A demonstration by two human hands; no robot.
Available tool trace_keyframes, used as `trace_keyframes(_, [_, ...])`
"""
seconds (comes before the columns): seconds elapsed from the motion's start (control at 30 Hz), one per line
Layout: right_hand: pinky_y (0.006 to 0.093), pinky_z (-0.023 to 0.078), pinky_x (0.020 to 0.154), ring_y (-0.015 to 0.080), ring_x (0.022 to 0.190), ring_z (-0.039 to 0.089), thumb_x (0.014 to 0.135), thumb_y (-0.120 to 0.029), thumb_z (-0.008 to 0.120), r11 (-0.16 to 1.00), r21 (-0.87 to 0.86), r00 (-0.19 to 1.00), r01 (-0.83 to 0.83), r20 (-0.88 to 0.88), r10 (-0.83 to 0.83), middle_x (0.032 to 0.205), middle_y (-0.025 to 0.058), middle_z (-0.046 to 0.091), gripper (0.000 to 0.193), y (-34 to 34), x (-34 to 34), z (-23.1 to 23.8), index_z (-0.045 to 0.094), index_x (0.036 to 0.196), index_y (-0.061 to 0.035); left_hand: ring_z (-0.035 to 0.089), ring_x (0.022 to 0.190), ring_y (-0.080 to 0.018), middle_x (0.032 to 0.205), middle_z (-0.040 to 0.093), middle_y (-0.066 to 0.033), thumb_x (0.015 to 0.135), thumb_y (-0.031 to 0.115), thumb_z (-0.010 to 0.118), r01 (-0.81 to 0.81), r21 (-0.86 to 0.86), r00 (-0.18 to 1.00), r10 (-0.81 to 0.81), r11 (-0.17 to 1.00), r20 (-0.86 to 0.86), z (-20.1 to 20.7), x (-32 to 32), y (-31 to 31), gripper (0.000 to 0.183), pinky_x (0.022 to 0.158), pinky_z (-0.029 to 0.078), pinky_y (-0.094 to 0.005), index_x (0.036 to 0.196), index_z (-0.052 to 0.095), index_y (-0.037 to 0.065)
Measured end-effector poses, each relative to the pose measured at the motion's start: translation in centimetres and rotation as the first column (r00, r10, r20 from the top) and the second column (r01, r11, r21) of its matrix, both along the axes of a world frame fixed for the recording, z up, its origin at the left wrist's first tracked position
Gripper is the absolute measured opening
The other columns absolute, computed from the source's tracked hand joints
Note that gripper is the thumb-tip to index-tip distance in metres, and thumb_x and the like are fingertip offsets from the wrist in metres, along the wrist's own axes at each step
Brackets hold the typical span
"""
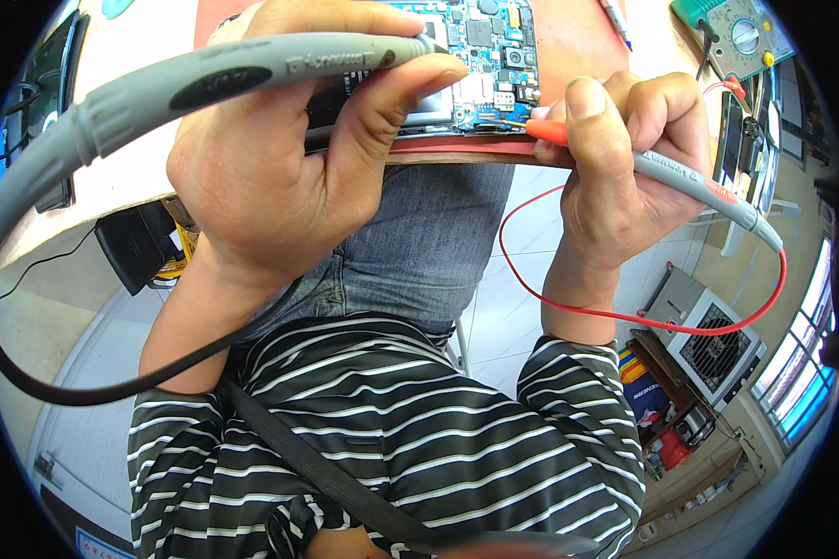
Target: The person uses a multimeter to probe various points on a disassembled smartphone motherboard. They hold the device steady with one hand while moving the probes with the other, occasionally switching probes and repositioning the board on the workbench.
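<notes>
My left hand [261,177] is closed in a pinch on a grey test probe [224,74] with a black lead [75,396]. Its tip points at the upper part of an opened phone [480,56], whose blue circuit board and battery are bare. Between the thumb and fingers of my right hand [615,168] is a second grey test probe [690,177], with an orange-red collar and a red lead [680,329]. That probe's thin metal tip reaches the board's lower edge; I cannot tell whether it makes contact. Fingers hide the left probe's tip and part of the phone.
The phone lies on a reddish mat [583,47] at the table's near edge. A green multimeter [741,37] stands at the far right, near a pen [615,20]. Dark devices with cables [51,112] sit at the left. Below right is an air cooler [713,340] on the floor side.
</notes>
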State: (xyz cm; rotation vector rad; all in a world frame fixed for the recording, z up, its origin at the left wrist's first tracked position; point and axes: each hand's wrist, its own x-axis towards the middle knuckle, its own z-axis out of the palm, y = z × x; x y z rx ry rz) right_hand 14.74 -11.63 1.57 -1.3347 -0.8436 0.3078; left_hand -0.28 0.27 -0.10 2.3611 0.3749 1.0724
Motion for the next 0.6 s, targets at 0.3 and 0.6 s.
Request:
trace_keyframes(0.3, [0.0224, 0.047, 0.043, 0.0112, 0.045, 0.054, 0.082, 0.01, 0.062, 0.998, -0.052, 0.999, -0.041, -0.018, 0.04, 0.058, 0.005, 0.051, 0.03, -0.02, -0.14, 0.9, 0.038, 0.075, -0.0084, 0.065, 0.094, -0.0205, 0.103, 0.067, -0.0113, 0.086, 0.008, 0.071, -0.005, -0.003, 1.0, 0.005, 1.0, 0.004, 0.17, 0.06, -0.16, 0.021, 0.085, 0.051, -0.0285, 0.101, 0.068, -0.006])
trace_keyframes(0.6, [0.0226, 0.048, 0.043, 0.0115, 0.045, 0.055, 0.082, 0.01, 0.062, 1.0, -0.007, 0.999, -0.03, -0.017, 0.03, 0.058, 0.0048, 0.051, 0.03, -0.34, 0.04, 0.23, 0.038, 0.075, -0.0083, 0.065, 0.094, -0.0204, 0.104, 0.067, -0.0117, 0.086, 0.008, 0.07, -0.017, -0.032, 1.0, 0.016, 0.999, -0.012, 0.25, 0.04, -0.34, 0.022, 0.084, 0.052, -0.0281, 0.102, 0.068, -0.006])
